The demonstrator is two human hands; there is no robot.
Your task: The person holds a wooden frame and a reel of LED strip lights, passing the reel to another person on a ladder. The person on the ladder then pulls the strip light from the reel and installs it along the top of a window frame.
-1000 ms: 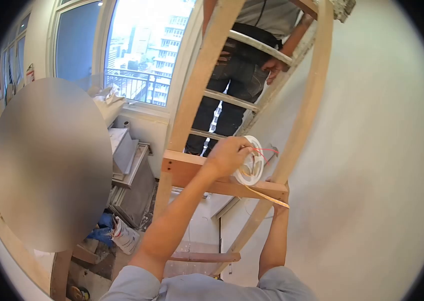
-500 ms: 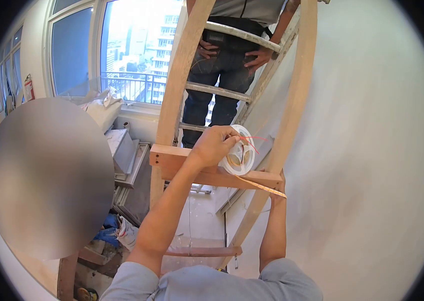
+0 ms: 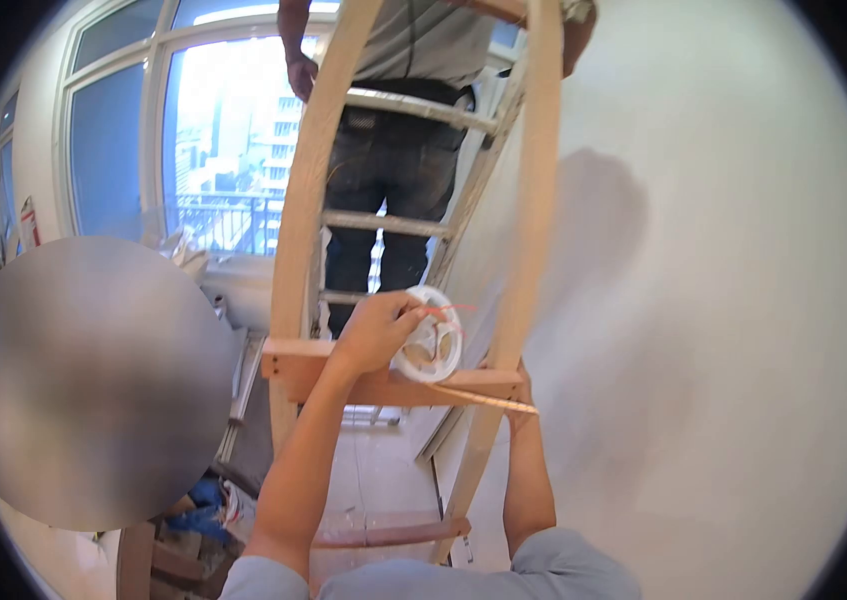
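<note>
My left hand (image 3: pixel 380 332) grips the upper left rim of a white reel (image 3: pixel 429 336), its fingers closed. Thin red wires (image 3: pixel 453 308) stick out from the reel near my fingertips. A pale yellowish LED strip (image 3: pixel 483 399) runs from the bottom of the reel to the right, across the front of my right wrist. The reel rests at the wooden step of a wooden ladder (image 3: pixel 293 250). My right hand (image 3: pixel 520 383) is at the ladder's right rail, below the step's end, and seems wrapped round it; most of its fingers are hidden.
Beyond the wooden ladder, a person (image 3: pixel 393 150) stands behind a metal ladder (image 3: pixel 388 222), facing away. A white wall (image 3: pixel 703 300) is on the right and a window (image 3: pixel 228 140) at the left. Boards and a blue bag (image 3: pixel 198 510) lie lower left. A blurred disc covers part of the left.
The view has shifted, so the ladder and my hands appear further left and lower. The person's hands have left their hips. My left hand still has the reel.
</note>
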